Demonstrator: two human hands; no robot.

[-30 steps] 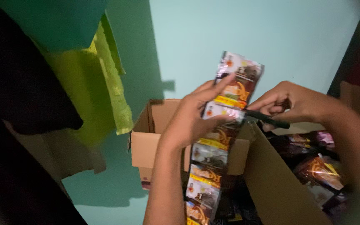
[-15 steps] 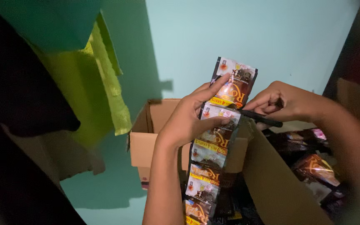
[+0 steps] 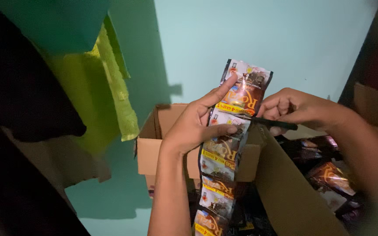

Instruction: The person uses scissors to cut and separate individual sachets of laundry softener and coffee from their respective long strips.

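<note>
A turquoise wall (image 3: pixel 250 39) backs an open cardboard box (image 3: pixel 154 140). The left hand (image 3: pixel 197 126) pinches a hanging sachet strip (image 3: pixel 228 144). The right hand (image 3: pixel 294 109) grips black scissors (image 3: pixel 272 123) against it.

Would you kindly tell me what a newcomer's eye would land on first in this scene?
A hanging strip of joined sachets fills the centre, pinched by the left hand. At its top sachet the right hand holds dark scissors against the strip. Behind stands an open cardboard box, with a yellow-green cloth hanging at left.
</note>
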